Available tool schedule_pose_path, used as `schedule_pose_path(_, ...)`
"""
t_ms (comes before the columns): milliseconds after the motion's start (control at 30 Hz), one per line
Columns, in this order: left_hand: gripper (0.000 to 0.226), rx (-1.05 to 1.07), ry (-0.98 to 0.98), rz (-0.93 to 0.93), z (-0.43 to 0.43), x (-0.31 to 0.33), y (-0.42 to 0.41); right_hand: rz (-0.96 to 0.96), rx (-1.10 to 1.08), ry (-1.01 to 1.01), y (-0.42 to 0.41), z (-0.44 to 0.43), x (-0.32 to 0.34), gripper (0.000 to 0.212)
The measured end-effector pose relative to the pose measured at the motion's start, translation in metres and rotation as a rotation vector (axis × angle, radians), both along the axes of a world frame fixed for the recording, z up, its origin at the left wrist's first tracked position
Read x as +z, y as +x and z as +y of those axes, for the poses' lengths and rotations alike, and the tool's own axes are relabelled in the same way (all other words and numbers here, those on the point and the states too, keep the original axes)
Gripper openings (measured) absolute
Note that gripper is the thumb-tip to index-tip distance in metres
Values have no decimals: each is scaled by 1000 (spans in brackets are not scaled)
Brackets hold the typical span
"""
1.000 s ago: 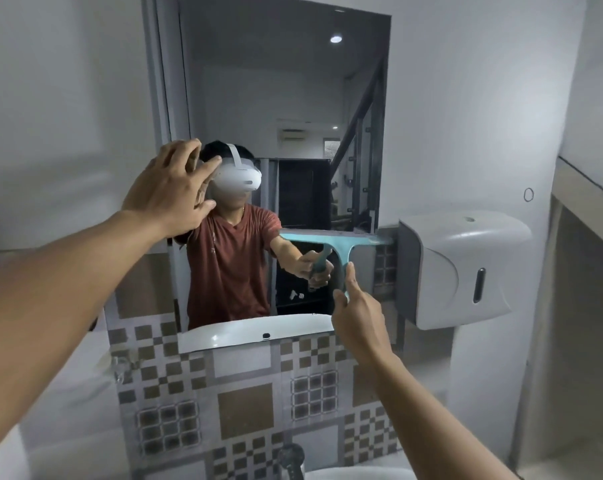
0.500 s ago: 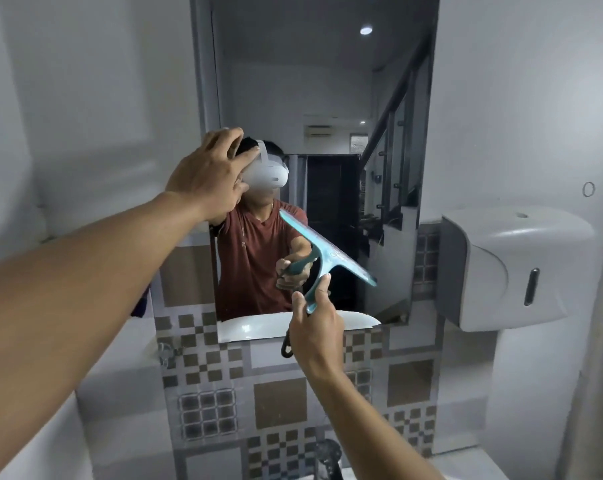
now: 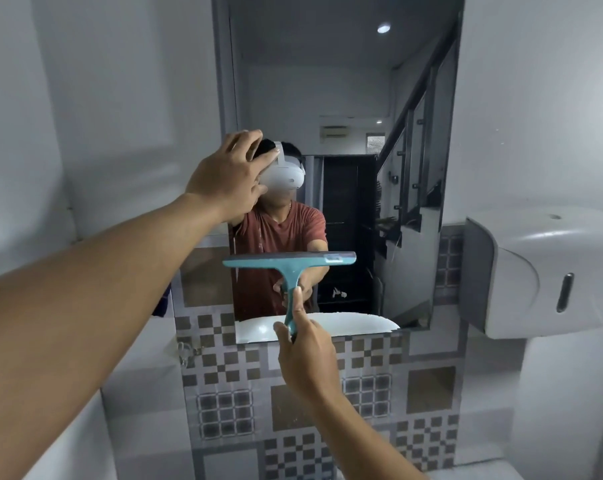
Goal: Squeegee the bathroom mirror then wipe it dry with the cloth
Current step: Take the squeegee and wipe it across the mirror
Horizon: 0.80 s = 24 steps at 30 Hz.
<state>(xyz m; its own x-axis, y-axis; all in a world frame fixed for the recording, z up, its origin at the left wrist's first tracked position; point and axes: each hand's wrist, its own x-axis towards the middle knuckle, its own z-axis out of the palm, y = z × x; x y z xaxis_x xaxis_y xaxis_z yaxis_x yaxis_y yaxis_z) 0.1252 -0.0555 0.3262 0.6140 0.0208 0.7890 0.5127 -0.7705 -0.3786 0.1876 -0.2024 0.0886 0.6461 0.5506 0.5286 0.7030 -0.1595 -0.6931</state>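
Observation:
A tall bathroom mirror [image 3: 345, 98] hangs on the wall ahead and reflects a person in a red shirt. My right hand [image 3: 305, 362] grips the handle of a teal squeegee [image 3: 289, 263], whose blade lies level across the mirror's lower left part. My left hand [image 3: 225, 178] rests flat against the mirror's left edge, fingers spread and holding nothing. No cloth is in view.
A white wall dispenser [image 3: 542, 271] juts out right of the mirror. Patterned grey and brown tiles [image 3: 293, 410] cover the wall below it. A small metal fitting [image 3: 184, 351] sticks out at the lower left of the mirror.
The squeegee has moved left from the mirror's lower right, tilted on the way, and its blade is level again at the lower left. My left hand stays on the mirror's left edge.

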Motion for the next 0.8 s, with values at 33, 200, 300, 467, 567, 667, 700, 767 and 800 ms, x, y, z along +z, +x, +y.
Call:
schedule_pose_path(33,68,-1,0,0,0,0,0,-19,-25,-19,1,-2,0,68)
schedule_pose_path(200,67,-18,-6,-16,-1,-2,2,-247,-107,-140,23,-19,4,63)
schedule_pose_path(300,66,-36,12,-35,-1,-7,6,-419,-166,-222,43,-37,11,60)
schedule_pose_path(467,64,-66,4,-52,-6,-20,13,-673,-295,-285,79,-61,23,65)
schedule_pose_path(567,71,-63,-16,-29,-6,-29,14,-753,-337,-314,98,-72,27,72)
schedule_pose_path(667,75,-54,-29,-29,-8,-31,14,-755,-365,-309,112,-86,30,72)
schedule_pose_path(700,75,-56,-26,-31,-8,-31,14,-743,-375,-306,116,-91,29,70)
schedule_pose_path(767,75,-61,-16,-33,-9,-31,13,-707,-405,-306,125,-101,27,67)
schedule_pose_path(800,75,-63,-8,-32,-10,-33,12,-686,-420,-308,129,-106,26,66)
